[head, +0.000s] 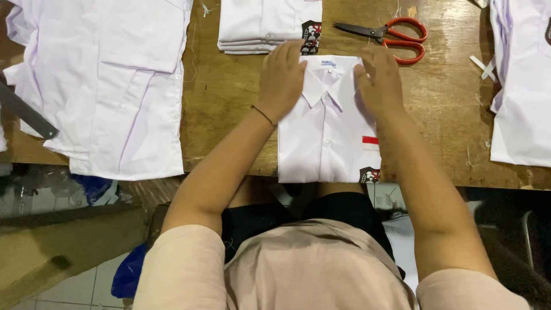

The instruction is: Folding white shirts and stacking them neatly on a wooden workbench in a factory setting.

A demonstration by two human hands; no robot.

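On the wooden table (229, 97), right at its near edge, lies a folded white shirt (327, 138), collar up and away from the person, a red and white patch on its chest pocket. Both hands lie flat and open on it: the left hand (281, 80) presses the shoulder on one side of the collar, the right hand (379, 80) the other, fingers spread, gripping nothing. By the look of it the fold is made and is now being smoothed and squared; any further move would call for even pressure, so the collar stays centred and the edges straight. Just beyond lies a stack of folded shirts (258, 26), and beside that, red-handled scissors (390, 37) with blades shut. Unfolded white shirts (115, 86) lie spread at the left, more white cloth (519, 86) at the right. No box or bin shows.
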